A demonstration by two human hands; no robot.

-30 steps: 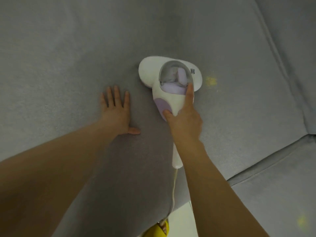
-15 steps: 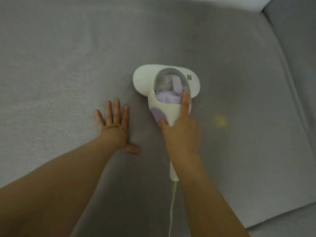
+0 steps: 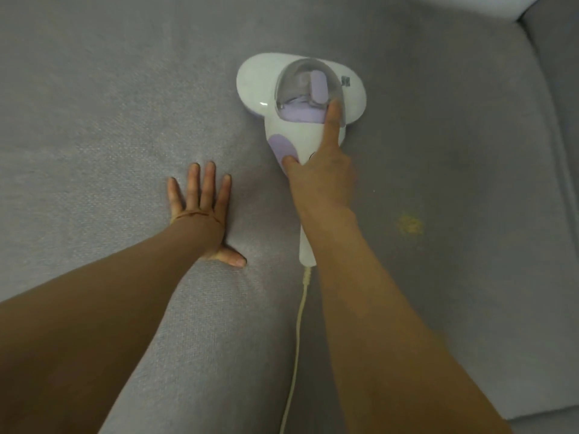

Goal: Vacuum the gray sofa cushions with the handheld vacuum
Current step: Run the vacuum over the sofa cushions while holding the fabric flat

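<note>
While the right hand [image 3: 319, 180] grips the handheld vacuum [image 3: 294, 130] by its narrow handle, the wide white head sits flat on the gray sofa cushion [image 3: 94, 120], about mid-seat. Index finger [image 3: 333, 120] lies straight along the top, its tip at the clear dust cup [image 3: 308, 86]. Thumb [image 3: 289, 159] rests on the lilac pad [image 3: 280, 144]. The other fingers are hidden under the handle.

Left hand [image 3: 200, 211] lies flat on the fabric just left of the vacuum, fingers straight and spread, holding nothing.

Cord [image 3: 297, 324] trails from the handle end toward the person. Yellowish patch [image 3: 409, 225] sits right of the forearm, apart from the head.

Judgement: the shell looks like rigid plastic, probably light enough for one hand. The handle is the proper hold; the smooth casing could slip. The cushion is soft and dents under the palm, so the fabric may bunch ahead of the head, and the flat hand looks placed to brace it.
</note>
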